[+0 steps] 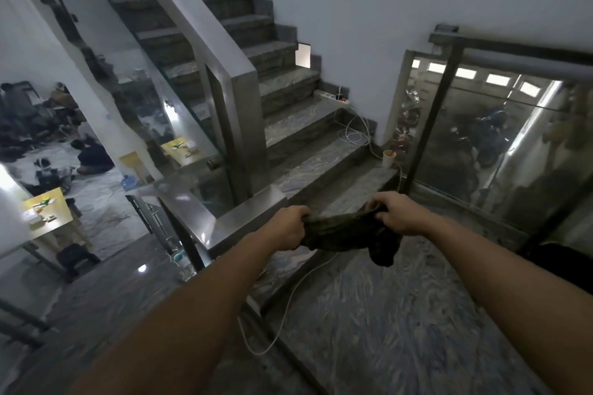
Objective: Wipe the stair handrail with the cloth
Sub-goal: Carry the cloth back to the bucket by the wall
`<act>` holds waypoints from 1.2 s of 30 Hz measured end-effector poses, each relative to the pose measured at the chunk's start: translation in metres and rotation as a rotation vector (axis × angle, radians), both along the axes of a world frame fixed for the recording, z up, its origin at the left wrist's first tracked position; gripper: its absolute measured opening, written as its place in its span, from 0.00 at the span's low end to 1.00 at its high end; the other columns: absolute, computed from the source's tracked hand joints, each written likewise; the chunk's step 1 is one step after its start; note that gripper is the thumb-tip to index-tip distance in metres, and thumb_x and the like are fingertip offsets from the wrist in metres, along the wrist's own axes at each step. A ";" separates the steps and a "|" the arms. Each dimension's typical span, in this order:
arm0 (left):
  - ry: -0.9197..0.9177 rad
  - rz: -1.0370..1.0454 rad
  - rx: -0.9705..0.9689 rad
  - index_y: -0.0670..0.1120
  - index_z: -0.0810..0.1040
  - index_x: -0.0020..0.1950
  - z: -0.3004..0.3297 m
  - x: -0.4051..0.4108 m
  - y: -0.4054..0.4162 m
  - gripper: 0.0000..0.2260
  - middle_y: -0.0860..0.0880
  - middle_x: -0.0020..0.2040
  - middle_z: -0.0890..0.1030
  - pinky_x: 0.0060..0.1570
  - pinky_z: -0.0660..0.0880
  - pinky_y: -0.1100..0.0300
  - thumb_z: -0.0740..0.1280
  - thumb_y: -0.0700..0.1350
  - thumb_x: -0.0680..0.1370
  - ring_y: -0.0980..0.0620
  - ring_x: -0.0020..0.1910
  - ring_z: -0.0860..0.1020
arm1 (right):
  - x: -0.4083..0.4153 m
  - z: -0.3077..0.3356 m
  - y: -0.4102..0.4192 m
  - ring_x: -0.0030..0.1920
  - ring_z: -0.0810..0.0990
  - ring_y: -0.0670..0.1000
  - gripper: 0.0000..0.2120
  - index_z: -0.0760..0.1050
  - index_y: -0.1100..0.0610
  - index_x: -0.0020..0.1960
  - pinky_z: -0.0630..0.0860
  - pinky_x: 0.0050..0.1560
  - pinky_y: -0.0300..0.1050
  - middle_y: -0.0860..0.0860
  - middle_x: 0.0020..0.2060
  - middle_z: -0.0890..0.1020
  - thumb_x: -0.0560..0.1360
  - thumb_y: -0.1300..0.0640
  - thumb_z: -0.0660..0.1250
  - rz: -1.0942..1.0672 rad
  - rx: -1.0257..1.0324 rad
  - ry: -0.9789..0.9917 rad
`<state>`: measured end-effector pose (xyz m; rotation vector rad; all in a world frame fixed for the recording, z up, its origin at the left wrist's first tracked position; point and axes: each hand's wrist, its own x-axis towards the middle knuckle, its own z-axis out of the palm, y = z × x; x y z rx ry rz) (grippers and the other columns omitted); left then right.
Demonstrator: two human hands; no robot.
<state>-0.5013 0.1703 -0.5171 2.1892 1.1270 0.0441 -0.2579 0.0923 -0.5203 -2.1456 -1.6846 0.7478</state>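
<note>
A dark olive cloth (346,232) is stretched between both my hands above the landing floor. My left hand (288,226) grips its left end and my right hand (396,213) grips its right end; a loose corner hangs down below the right side. The steel stair handrail (192,16) rises to the upper left along a glass panel, drops down a post (239,125), and runs as a flat steel ledge (237,220) just left of my left hand. The cloth is apart from the rail.
Marble steps (298,119) climb ahead. A power strip (332,97) and white cables (354,135) lie on the steps, and one cable (288,301) trails across the landing. A paper cup (389,158) stands by a glass railing (481,144) on the right. People and yellow tables are below left.
</note>
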 end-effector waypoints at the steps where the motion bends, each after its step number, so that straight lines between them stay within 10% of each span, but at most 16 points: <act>1: -0.002 -0.008 -0.010 0.45 0.75 0.63 0.005 0.003 0.000 0.14 0.43 0.56 0.76 0.44 0.75 0.55 0.56 0.37 0.80 0.47 0.51 0.76 | 0.003 0.005 -0.001 0.54 0.76 0.52 0.10 0.75 0.49 0.50 0.72 0.50 0.46 0.53 0.53 0.77 0.76 0.63 0.62 0.004 0.004 -0.005; 7: -0.074 -0.053 -0.070 0.49 0.76 0.57 0.019 0.019 0.014 0.18 0.49 0.53 0.78 0.54 0.76 0.53 0.71 0.56 0.72 0.51 0.53 0.77 | 0.020 0.028 -0.002 0.51 0.78 0.53 0.09 0.76 0.46 0.46 0.74 0.52 0.49 0.52 0.47 0.79 0.78 0.58 0.61 -0.002 0.023 0.003; 14: -0.101 -0.204 0.084 0.47 0.79 0.50 0.039 0.058 0.050 0.09 0.49 0.49 0.80 0.54 0.77 0.52 0.73 0.47 0.72 0.50 0.50 0.78 | 0.031 0.054 -0.006 0.45 0.80 0.51 0.17 0.77 0.54 0.48 0.78 0.46 0.48 0.52 0.44 0.81 0.70 0.41 0.69 -0.077 -0.009 0.099; 31: -0.133 -0.484 -0.124 0.46 0.77 0.57 0.083 0.179 0.134 0.12 0.47 0.54 0.78 0.57 0.76 0.52 0.69 0.37 0.74 0.46 0.57 0.78 | 0.116 0.081 -0.023 0.48 0.79 0.51 0.23 0.76 0.51 0.51 0.76 0.44 0.42 0.52 0.49 0.79 0.60 0.67 0.76 -0.456 0.144 0.109; 36: -0.126 -0.557 -0.157 0.45 0.79 0.53 0.080 0.238 0.146 0.09 0.45 0.53 0.78 0.55 0.77 0.53 0.67 0.36 0.75 0.48 0.53 0.77 | 0.152 0.077 -0.027 0.35 0.79 0.38 0.20 0.80 0.47 0.42 0.74 0.39 0.36 0.49 0.39 0.81 0.64 0.72 0.69 -0.514 0.240 0.110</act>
